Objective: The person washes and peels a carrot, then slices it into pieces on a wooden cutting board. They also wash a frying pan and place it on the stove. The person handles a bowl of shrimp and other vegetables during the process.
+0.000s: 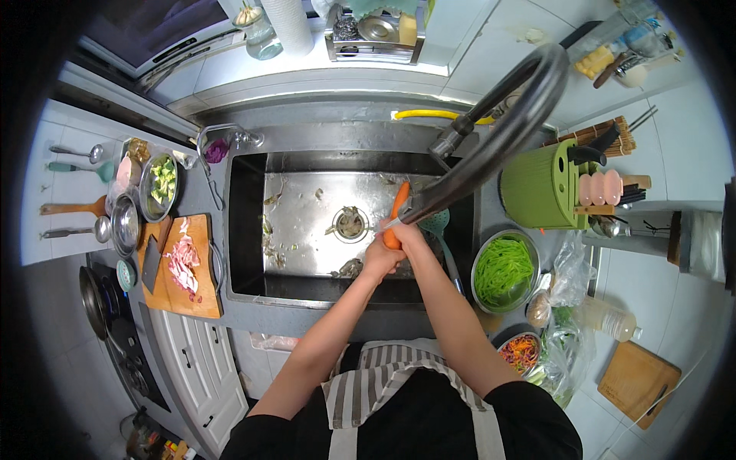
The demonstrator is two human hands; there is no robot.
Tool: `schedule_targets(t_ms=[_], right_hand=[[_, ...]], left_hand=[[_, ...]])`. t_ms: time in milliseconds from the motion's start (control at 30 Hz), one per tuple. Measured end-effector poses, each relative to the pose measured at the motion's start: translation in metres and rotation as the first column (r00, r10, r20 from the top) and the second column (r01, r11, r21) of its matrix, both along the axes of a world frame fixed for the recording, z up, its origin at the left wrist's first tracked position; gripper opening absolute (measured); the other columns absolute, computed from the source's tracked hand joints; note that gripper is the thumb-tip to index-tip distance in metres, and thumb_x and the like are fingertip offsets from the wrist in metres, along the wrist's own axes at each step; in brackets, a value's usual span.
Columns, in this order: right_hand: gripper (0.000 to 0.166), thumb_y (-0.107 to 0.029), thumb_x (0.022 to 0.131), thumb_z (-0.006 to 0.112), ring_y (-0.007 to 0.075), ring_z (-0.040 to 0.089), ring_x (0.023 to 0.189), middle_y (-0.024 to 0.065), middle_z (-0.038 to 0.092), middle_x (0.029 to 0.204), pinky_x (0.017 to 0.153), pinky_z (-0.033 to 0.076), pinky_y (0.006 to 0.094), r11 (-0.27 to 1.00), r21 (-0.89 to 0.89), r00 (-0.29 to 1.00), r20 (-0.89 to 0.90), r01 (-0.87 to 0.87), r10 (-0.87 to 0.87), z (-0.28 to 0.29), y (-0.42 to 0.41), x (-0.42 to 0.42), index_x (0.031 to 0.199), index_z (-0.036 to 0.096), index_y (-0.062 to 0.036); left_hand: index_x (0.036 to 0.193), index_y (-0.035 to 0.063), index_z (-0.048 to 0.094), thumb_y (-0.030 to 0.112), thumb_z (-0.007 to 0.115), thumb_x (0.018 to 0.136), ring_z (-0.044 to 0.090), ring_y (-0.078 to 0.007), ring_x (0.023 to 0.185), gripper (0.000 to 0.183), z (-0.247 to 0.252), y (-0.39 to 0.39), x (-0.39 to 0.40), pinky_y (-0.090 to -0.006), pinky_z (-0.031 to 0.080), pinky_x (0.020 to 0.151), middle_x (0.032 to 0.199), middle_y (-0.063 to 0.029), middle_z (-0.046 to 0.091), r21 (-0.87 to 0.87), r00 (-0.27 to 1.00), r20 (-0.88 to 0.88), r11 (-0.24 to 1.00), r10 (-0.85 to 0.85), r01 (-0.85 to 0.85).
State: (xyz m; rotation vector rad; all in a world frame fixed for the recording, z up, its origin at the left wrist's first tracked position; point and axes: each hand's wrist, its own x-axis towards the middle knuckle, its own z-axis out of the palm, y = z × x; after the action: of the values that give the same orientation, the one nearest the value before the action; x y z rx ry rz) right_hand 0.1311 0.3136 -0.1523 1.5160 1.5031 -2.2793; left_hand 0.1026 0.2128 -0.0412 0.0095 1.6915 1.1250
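Over the stainless steel sink (pixel 310 195) I hold an orange carrot (pixel 401 196) with its tip pointing to the back wall. My left hand (pixel 383 256) is closed around its near end. Against the carrot's right side, my right hand (pixel 406 234) grips it, its fingers partly hidden by the tap. Directly above hangs the spout of the dark arched tap (pixel 500 155), with water seeming to run onto the carrot. Wet vegetable scraps (pixel 348 268) lie on the sink floor and around the drain (pixel 350 224). A green slotted turner (pixel 438 223) leans in the sink's right side.
Left of the sink, a cutting board (pixel 210 270) bears sliced meat (pixel 184 261) and a cleaver (pixel 151 264); a bowl of broccoli (pixel 162 184) stands behind. On the right are a bowl of green shreds (pixel 503 270), a bowl of mixed shreds (pixel 520 352) and a green knife block (pixel 535 187).
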Motion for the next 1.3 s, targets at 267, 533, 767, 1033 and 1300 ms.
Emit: schedule_targets(t_ms=[267,533,767,1033,1300], right_hand=[[0.032,-0.031,0.086,0.065,0.0140,0.043,0.046,0.0012,0.041,0.057,0.055,0.049,0.0327,0.735,-0.640,0.957,0.005,0.225,-0.289,0.000,0.020,-0.050,0.074,0.045,-0.0091],[0.042,-0.043,0.091,0.054,0.0093,0.040,0.043,-0.0035,0.039,0.050,0.050,0.042,0.0244,0.367,-0.858,0.587,-0.513,-0.359,-0.627,-0.002,0.038,-0.045,0.062,0.044,-0.0134],[0.020,-0.022,0.085,0.067,0.0130,0.051,0.054,-0.0001,0.052,0.067,0.055,0.047,0.0291,0.843,-0.519,0.959,-0.138,0.141,-0.246,0.019,0.004,-0.031,0.080,0.051,-0.0106],[0.036,-0.026,0.089,0.056,0.0179,0.055,0.101,0.0060,0.059,0.111,0.085,0.044,0.0300,0.935,-0.179,0.946,-0.058,0.306,-0.320,0.011,-0.034,0.009,0.118,0.055,-0.0060],[0.031,-0.023,0.081,0.062,0.0203,0.062,0.077,0.0121,0.065,0.081,0.067,0.049,0.0311,0.937,0.280,0.977,0.050,-0.211,0.205,-0.035,0.013,0.010,0.104,0.061,-0.0024]], left_hand=[[0.096,0.0028,0.051,0.011,0.067,0.070,0.053,-0.0121,0.051,0.031,0.005,-0.052,-0.022,-0.0210,0.037,0.037,0.071,-0.0049,0.056,-0.005,0.854,0.483,0.976,0.192,-0.217],[0.102,-0.0026,0.049,0.042,0.055,0.089,0.037,-0.0090,0.043,0.047,-0.010,-0.070,-0.018,-0.0169,0.027,0.030,0.071,-0.0087,0.048,0.031,-0.007,0.999,0.696,-0.051,-0.717],[0.085,0.0014,0.059,0.056,0.052,0.087,0.049,-0.0103,0.040,0.056,-0.021,0.009,-0.025,-0.0210,0.030,0.030,0.066,-0.0083,0.057,-0.058,0.959,0.098,0.963,0.268,-0.263],[0.103,-0.0031,0.057,0.041,0.030,0.097,0.056,-0.0402,0.096,0.052,-0.077,0.031,0.011,-0.0442,0.042,0.081,0.099,-0.0257,0.059,-0.012,0.766,-0.547,0.912,0.337,-0.409],[0.141,-0.0052,0.016,0.010,0.051,0.085,0.015,-0.0412,0.137,0.068,-0.027,0.006,0.052,-0.0409,0.017,0.112,0.147,-0.0272,0.016,0.100,0.843,-0.537,0.995,0.029,0.030]])
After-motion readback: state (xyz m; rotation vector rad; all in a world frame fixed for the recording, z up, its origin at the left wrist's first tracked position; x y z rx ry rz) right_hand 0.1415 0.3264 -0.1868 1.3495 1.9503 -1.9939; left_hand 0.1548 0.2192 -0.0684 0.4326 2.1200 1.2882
